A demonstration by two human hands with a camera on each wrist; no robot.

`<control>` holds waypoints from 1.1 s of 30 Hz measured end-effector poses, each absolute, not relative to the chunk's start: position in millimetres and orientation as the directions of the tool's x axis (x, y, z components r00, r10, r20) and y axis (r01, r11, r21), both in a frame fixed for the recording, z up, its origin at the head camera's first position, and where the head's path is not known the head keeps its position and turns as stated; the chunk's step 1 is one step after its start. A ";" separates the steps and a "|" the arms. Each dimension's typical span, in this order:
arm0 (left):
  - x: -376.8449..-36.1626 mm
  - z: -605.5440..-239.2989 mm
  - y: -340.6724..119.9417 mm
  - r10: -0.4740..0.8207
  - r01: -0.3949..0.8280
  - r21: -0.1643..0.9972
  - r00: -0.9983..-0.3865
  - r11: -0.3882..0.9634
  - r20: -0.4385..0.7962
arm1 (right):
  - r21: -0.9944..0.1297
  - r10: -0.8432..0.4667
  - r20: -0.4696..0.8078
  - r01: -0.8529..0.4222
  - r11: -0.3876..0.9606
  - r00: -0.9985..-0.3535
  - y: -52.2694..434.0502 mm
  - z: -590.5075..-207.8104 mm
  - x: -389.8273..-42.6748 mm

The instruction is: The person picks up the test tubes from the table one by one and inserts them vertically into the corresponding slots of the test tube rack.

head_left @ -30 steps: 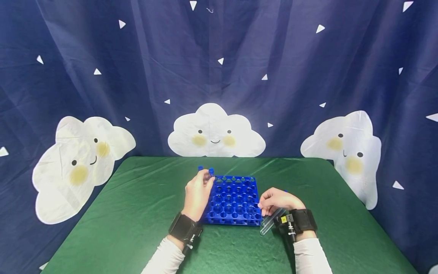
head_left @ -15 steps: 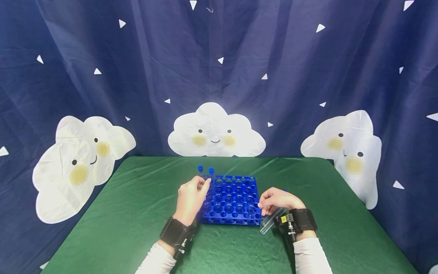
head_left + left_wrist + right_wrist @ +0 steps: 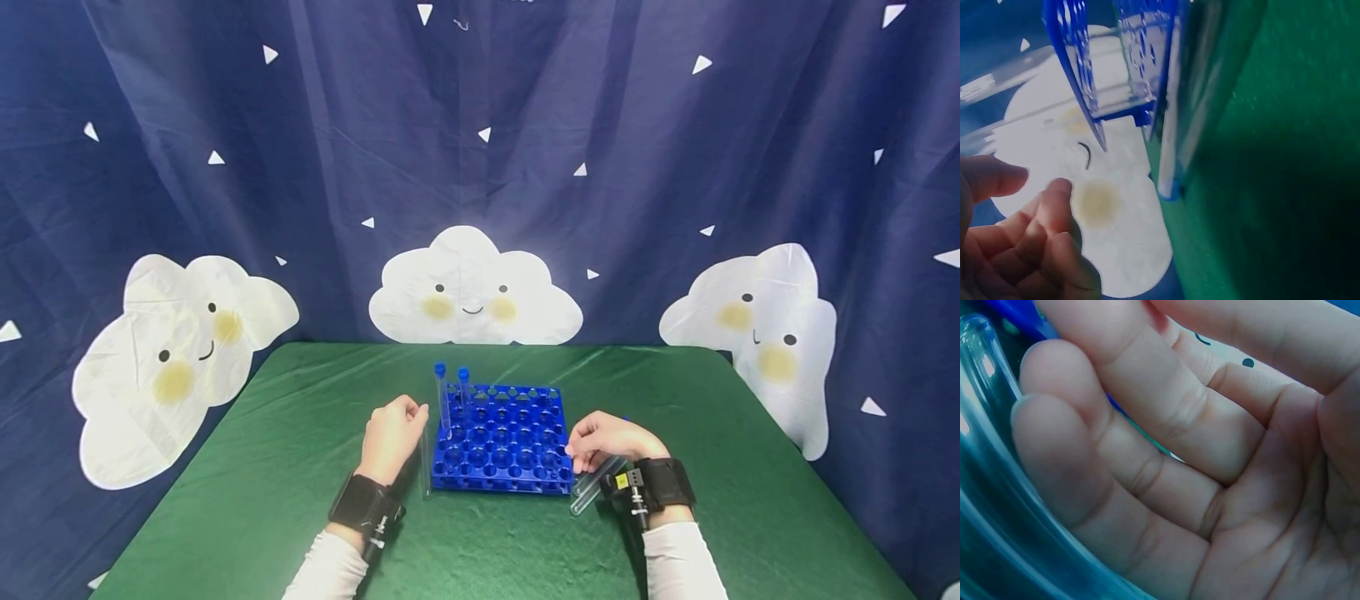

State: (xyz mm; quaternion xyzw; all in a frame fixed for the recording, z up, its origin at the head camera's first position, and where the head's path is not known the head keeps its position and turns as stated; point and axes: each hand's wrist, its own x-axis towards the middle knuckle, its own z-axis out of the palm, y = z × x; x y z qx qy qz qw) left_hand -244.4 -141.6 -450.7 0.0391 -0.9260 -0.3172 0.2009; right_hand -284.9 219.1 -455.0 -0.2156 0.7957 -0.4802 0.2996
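- The person's left hand (image 3: pixel 390 437) had just moved leftwards, away from the two clear, slim, blue-capped tubes (image 3: pixel 444 404) at the back left of a blue, rectangular, many-holed rack (image 3: pixel 502 482); this left both standing upright with nobody holding them.
- The left hand was empty, fingers loosely bent, with a narrow gap between thumb and forefinger; it was near a third clear tube with a blue cap (image 3: pixel 1170 189), which lay just beside the rack's left side.
- The right hand (image 3: pixel 611 435) had its fingers bent, tips at the rack's right edge; whether it pinched or merely touched that edge, I cannot tell.
- Clear loose tubes (image 3: pixel 587 498) lay by the rack's front right corner, partly covered by the right hand; in the head view the left hand hid the third tube's cap.
- The rack sat on a green tabletop (image 3: pixel 480 554); behind hung a navy cloth (image 3: pixel 525 100) with smiling white clouds.
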 end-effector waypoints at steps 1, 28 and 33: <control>-246.7 -451.9 -143.5 -0.199 0.044 0.603 -0.923 0.796 0.329 | -0.894 -0.633 -0.269 -0.056 0.444 -0.726 219.1 -454.9 -285.0; -280.0 -465.0 -144.6 -0.213 -0.156 0.514 -0.976 0.844 0.054 | -0.893 -0.635 -0.274 -0.055 0.448 -0.723 219.6 -455.3 -285.9; -282.0 -470.3 -145.2 -0.200 -0.155 0.506 -0.979 0.848 0.035 | -0.891 -0.631 -0.269 -0.061 0.451 -0.728 219.4 -454.5 -284.7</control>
